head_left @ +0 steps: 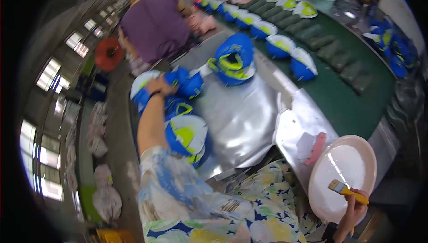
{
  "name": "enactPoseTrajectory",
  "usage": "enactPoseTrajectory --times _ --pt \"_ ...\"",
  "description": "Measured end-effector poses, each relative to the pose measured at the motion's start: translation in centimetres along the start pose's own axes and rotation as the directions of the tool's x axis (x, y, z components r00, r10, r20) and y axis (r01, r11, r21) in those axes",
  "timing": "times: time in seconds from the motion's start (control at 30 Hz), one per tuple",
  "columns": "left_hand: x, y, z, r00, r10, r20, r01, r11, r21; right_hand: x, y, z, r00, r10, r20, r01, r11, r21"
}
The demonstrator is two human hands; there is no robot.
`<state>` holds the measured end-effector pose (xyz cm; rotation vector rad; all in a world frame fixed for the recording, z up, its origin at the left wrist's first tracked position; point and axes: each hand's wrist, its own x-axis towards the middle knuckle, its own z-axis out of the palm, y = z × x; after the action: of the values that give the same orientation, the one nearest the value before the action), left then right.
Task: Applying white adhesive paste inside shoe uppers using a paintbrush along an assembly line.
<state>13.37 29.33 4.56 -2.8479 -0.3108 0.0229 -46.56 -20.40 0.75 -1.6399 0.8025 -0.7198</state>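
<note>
Right hand [354, 209]: grip closed around the yellow handle of a brush [344, 189], bristles over a pink basin [370, 162] of white paste at the counter's near end. Left hand [160, 85]: stretched out onto a pile of blue shoe uppers [183, 84]; fingers hidden, so cannot tell if closed. Silver-covered counter [236, 118] between both hands. Beyond it, more blue uppers lined along a green conveyor belt [343, 95]. Person in a purple top [154, 24] at the far side.
</note>
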Motion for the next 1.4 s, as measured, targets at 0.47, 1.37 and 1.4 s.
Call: enactPoseTrajectory --times 0.47,1.37,1.4 --pt "-11.7 5.0 -6.2 0.625 0.740 -0.250 -0.767 0.523 -0.371 -0.9 -2.0 1.2 1.000 -0.003 0.023 -0.002 0.975 0.220" --pt "-25.6 19.3 5.4 0.059 0.867 -0.494 -0.955 -0.094 -0.281 4.4 2.1 5.0 0.990 -0.053 0.131 0.064 0.994 -0.086" --pt "-24.9 19.6 5.4 0.038 0.871 -0.489 -0.953 -0.116 -0.279 4.8 2.3 5.9 0.983 -0.069 0.168 0.087 0.991 -0.104"
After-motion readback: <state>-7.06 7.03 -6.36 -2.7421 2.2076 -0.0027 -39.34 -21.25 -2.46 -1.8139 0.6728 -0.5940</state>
